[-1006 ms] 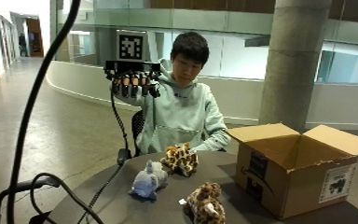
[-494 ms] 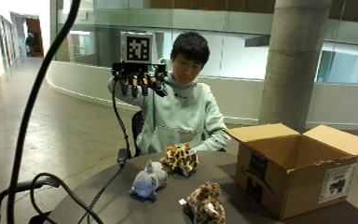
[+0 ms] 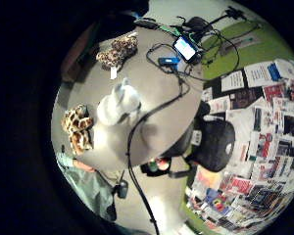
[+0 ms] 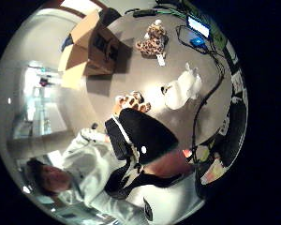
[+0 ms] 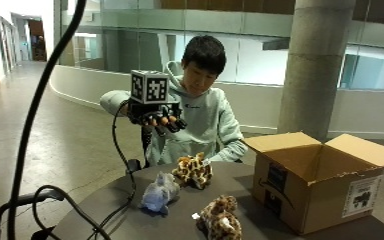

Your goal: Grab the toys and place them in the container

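Three plush toys lie on the round grey table (image 5: 112, 205). A spotted giraffe toy (image 5: 193, 171) sits near the person, a pale blue-white plush (image 5: 159, 192) lies in front of it, and a second spotted toy (image 5: 220, 219) lies at the near edge. An open cardboard box (image 5: 315, 182) stands on the table's right side. My gloved right hand (image 5: 157, 119) hangs in the air well above the toys, fingers loosely spread and holding nothing. From the palm I see the white plush (image 3: 118, 104), both spotted toys (image 3: 76, 128) (image 3: 117, 50) and the box (image 4: 86, 44).
A black cable (image 5: 127, 175) runs from the hand down across the table's left side. A phone (image 3: 186, 47) and a small blue device (image 3: 167, 61) lie on the table's far part. A black chair (image 3: 213, 144) stands beside the table.
My right hand has come down and toward the table from its raised position beside the person's head. The toys and box have not moved.
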The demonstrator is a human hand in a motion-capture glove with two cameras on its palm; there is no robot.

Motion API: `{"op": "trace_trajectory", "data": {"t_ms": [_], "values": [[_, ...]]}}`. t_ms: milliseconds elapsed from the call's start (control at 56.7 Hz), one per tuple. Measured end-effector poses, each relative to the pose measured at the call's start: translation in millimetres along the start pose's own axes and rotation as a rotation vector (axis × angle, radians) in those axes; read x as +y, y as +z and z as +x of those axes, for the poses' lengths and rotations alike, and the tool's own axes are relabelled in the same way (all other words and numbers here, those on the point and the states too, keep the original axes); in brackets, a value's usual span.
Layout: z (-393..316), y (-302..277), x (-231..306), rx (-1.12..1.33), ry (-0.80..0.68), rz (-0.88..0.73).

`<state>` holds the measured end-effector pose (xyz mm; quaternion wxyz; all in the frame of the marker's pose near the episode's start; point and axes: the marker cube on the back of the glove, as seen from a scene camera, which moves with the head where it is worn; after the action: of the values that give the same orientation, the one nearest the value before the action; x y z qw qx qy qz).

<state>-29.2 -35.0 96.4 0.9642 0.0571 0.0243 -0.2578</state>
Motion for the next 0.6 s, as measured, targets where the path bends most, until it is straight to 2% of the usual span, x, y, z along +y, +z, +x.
{"op": "trace_trajectory", "data": {"t_ms": [124, 459, 512, 600], "values": [[1, 41, -14, -0.008, -0.074, -0.032], [6, 156, -31, -0.075, -0.053, -0.275], [7, 168, -30, -0.084, -0.050, -0.268], [12, 180, -33, -0.165, -0.040, -0.169]]}}
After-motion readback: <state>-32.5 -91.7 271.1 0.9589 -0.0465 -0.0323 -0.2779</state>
